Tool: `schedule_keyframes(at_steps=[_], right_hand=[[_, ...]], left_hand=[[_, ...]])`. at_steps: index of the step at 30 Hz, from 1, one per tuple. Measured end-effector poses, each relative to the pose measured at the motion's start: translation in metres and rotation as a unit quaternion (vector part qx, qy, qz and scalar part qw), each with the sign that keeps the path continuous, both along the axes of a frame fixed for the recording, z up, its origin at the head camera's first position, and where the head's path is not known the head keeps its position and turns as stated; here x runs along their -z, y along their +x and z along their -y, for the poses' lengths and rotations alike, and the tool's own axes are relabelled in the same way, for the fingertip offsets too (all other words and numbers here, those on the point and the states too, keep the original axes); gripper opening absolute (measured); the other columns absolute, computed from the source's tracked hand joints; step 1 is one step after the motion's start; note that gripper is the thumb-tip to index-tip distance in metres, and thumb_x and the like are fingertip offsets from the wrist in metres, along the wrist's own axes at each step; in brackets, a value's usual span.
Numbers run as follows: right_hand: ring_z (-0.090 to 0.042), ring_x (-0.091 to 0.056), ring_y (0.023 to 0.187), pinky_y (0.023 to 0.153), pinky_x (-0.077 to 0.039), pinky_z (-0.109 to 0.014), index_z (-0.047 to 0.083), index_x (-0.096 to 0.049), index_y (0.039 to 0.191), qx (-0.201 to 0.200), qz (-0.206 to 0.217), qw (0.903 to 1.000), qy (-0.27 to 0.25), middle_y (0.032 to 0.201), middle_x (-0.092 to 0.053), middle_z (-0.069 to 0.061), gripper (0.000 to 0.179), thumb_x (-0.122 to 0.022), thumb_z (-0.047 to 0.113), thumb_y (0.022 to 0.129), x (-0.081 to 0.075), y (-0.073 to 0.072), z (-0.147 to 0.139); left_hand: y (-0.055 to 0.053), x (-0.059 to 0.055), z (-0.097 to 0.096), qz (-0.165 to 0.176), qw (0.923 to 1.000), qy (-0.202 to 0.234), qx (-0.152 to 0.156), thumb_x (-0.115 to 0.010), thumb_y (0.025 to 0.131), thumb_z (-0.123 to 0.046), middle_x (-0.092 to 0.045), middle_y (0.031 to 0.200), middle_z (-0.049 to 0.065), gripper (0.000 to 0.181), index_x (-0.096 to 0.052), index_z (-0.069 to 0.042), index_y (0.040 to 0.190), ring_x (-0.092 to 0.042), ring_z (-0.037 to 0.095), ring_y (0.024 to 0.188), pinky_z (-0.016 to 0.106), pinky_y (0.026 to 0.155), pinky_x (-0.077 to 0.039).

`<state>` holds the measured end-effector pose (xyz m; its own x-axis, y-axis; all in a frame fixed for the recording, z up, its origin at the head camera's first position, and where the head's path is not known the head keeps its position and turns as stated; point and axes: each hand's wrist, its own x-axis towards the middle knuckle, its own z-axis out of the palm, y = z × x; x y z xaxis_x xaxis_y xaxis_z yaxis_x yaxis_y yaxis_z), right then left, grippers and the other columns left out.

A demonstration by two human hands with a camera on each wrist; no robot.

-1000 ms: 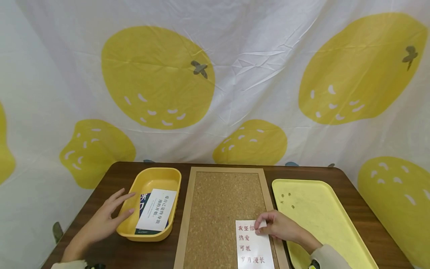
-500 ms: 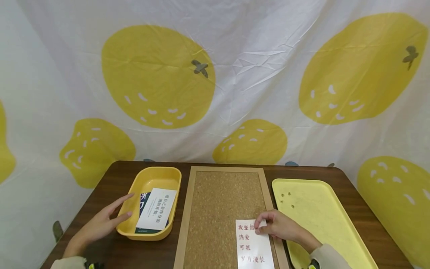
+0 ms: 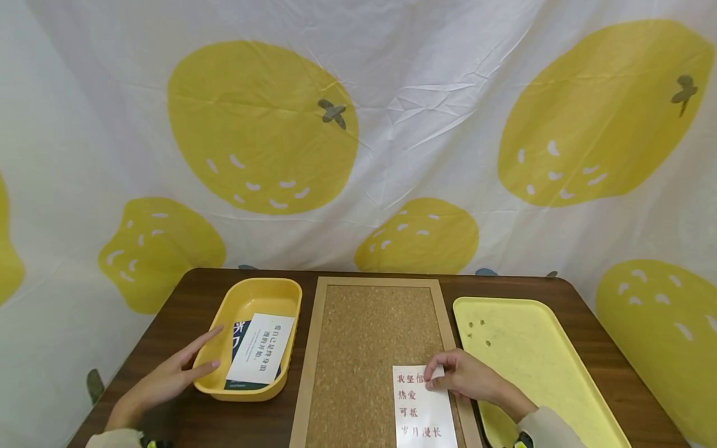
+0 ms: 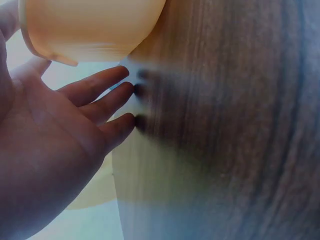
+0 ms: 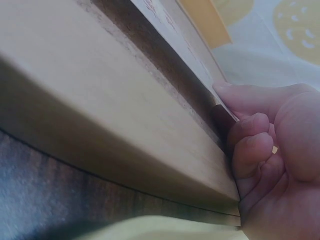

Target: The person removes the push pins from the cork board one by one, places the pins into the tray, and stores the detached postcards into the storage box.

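Note:
A white card point(image 3: 424, 410) with red printed characters lies over the lower right of a cork board point(image 3: 381, 330). My right hand point(image 3: 462, 376) pinches its top right part between thumb and fingers; the other fingers curl under, in the right wrist view. A tiny gold-coloured bit point(image 5: 274, 149) shows among those fingers, too small to name. At the left rim of a yellow basin point(image 3: 269, 289) is my left hand point(image 3: 165, 379), thumb and forefinger extended at the rim, the remaining fingers loosely straight below it in the left wrist view. Inside the basin lie a white card point(image 3: 262, 348) and a dark blue one point(image 3: 238, 333).
To the right of the board stands a pale yellow tray point(image 3: 538, 361) with several small brass-coloured pieces point(image 3: 482, 323) near its far left corner. Everything rests on a dark wooden table point(image 3: 336, 274). A curtain with yellow fruit prints point(image 3: 263, 124) hangs behind.
My left hand has come down slightly toward the basin's left rim, its fingers closer together. The right hand and the card with red characters stay in place.

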<state>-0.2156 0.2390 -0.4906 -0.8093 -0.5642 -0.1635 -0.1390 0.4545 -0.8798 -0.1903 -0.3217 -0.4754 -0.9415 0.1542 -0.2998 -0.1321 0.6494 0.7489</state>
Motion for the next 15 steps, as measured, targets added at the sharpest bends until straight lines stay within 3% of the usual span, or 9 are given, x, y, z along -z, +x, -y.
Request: schedule_keyframes(at_steps=[6, 15], right_hand=[[-0.003, -0.038, 0.045, 0.040, -0.035, -0.016, 0.008, -0.070, 0.093, 0.000, -0.001, 1.0000, 0.002, 0.067, -0.050, 0.005, 0.013, -0.074, 0.019, 0.088, -0.0006, 0.0009, 0.0011], [-0.001, -0.036, 0.043, 0.039, -0.033, -0.016, 0.008, -0.071, 0.092, -0.001, -0.014, 0.9999, -0.003, 0.069, -0.057, 0.005, 0.011, -0.074, 0.017, 0.088, -0.0032, 0.0024, 0.0015]], left_hand=[[0.0011, 0.0027, 0.0000, -0.010, 0.9996, 0.024, 0.005, -0.060, 0.096, -0.045, -0.006, 0.166, 0.018, 0.081, -0.017, -0.021, 0.160, -0.004, 0.047, 0.149, 0.072, 0.112, -0.008], [0.0009, 0.0039, -0.0009, -0.010, 0.9993, 0.036, 0.007, -0.061, 0.097, -0.043, -0.005, 0.166, 0.018, 0.080, -0.017, -0.023, 0.160, -0.004, 0.046, 0.150, 0.070, 0.113, -0.007]])
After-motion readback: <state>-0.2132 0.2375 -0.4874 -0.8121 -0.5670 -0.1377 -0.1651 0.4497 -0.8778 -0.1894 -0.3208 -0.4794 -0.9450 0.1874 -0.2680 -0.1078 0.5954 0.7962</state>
